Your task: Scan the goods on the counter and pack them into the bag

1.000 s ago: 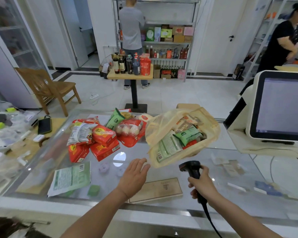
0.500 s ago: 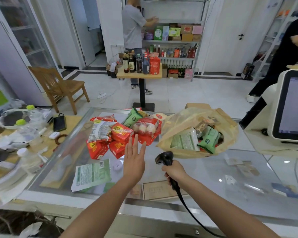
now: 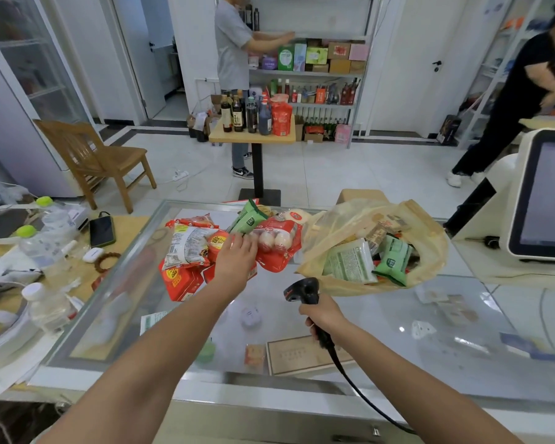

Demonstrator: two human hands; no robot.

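Red packets beside yellow bag

left hand outstretched, fingers flat | right hand fingers curled round scanner
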